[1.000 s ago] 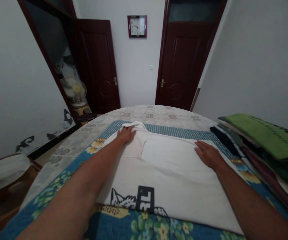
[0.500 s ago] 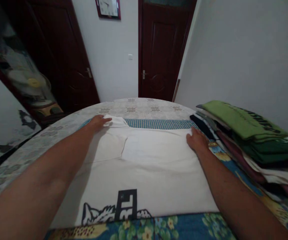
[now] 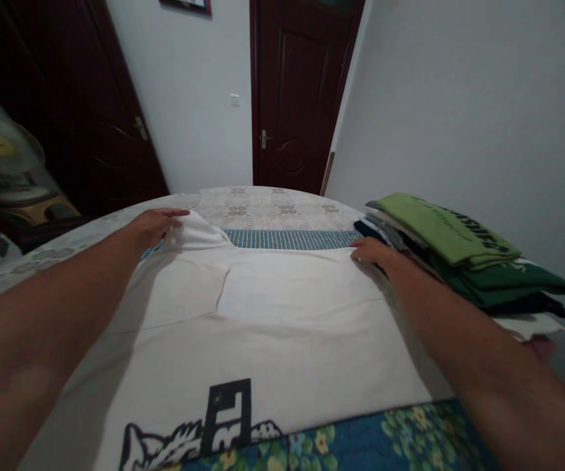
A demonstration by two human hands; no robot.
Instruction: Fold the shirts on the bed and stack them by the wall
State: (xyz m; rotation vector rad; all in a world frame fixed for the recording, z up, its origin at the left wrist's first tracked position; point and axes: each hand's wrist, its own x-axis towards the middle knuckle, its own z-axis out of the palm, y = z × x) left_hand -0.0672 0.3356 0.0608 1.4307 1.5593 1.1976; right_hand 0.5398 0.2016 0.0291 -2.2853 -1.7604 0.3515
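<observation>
A white T-shirt (image 3: 282,347) with a black printed design lies partly folded in front of me. At its far left corner, my left hand (image 3: 157,226) pinches the cloth and holds it raised off the surface. My right hand (image 3: 371,252) grips the far right edge of the same shirt, fingers closed on it. Beneath the shirt is a blue floral cloth (image 3: 341,445), whose striped far part shows beyond the shirt's far edge.
To the right stands a stack of folded clothes (image 3: 478,255), a green shirt on top. The round table's patterned cover (image 3: 257,203) shows beyond the cloth. Dark wooden doors (image 3: 302,98) and a white wall are behind; a fan (image 3: 2,144) stands at the left.
My left hand has lifted the shirt's far left corner and moved left. My right hand has closed more on the right edge. The view has turned a little to the right.
</observation>
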